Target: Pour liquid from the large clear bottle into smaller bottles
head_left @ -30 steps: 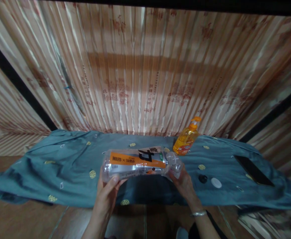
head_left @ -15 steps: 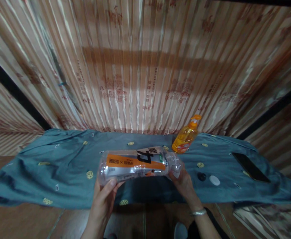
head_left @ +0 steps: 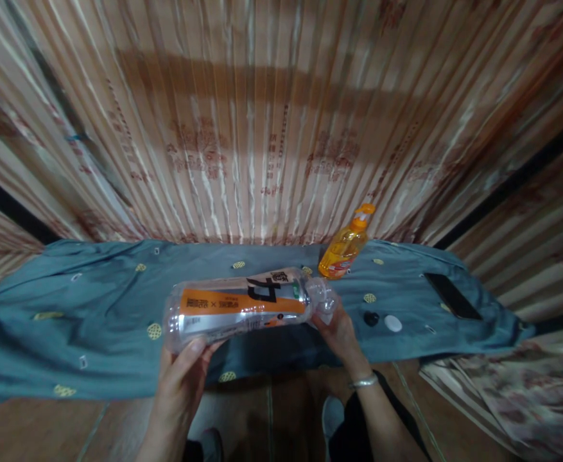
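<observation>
A clear plastic bottle [head_left: 242,305] with an orange and silver label is held on its side above the blue cloth. My left hand [head_left: 185,369] grips its base end from below, thumb on the near side. My right hand [head_left: 336,330], with a bracelet at the wrist, is closed round the neck end at a clear, lumpy plastic piece [head_left: 323,298]. Whether that piece is part of the bottle or separate, I cannot tell. An orange pump bottle [head_left: 343,249] with yellow liquid stands behind the neck end.
The blue patterned cloth [head_left: 103,308] covers a long surface. To the right lie a small black object [head_left: 371,318], a white disc [head_left: 393,323] and a dark phone [head_left: 452,296]. Striped curtains [head_left: 242,128] hang behind and at both sides. Feet show on the tiled floor [head_left: 242,417].
The view has shifted, so the whole scene sits further left and slightly higher. Both hands keep their hold on the bottle, which is tilted a little more, its neck end higher.
</observation>
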The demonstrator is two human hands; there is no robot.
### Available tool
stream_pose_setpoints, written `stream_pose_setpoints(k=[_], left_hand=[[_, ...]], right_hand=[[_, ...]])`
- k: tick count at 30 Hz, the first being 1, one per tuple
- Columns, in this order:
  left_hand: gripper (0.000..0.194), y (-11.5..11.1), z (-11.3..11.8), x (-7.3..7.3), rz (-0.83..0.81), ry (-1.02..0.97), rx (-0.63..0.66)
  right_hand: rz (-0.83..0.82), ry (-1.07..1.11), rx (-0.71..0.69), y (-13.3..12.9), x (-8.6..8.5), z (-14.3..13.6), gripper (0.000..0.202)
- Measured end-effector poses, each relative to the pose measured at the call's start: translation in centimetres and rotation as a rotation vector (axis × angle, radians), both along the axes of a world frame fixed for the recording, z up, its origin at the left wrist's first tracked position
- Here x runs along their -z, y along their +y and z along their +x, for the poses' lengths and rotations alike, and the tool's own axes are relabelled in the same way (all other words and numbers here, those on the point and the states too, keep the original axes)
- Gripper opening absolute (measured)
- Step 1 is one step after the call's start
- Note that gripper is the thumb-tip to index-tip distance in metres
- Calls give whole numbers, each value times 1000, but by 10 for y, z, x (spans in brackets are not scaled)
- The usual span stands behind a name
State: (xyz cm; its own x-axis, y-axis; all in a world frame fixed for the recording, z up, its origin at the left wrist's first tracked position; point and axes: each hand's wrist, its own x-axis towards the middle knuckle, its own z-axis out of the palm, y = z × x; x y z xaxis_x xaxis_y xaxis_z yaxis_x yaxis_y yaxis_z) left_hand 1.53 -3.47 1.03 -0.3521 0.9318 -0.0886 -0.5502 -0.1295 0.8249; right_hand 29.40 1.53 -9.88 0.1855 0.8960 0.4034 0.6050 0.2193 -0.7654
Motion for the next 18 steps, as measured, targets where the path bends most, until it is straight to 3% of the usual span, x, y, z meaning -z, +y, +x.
stream_pose_setpoints(k=[7,12,18], left_hand=[[55,0,-1,-1,-7,16,-4],[45,-1,-2,-1,-1,58,-4],[45,-1,-1,-3,1,58,-2]], right_hand=[[-20,26,-26,-1,-4,1,51],[-24,9,-16,-1,-1,0,50],[-46,1,26,1,2,1,52]])
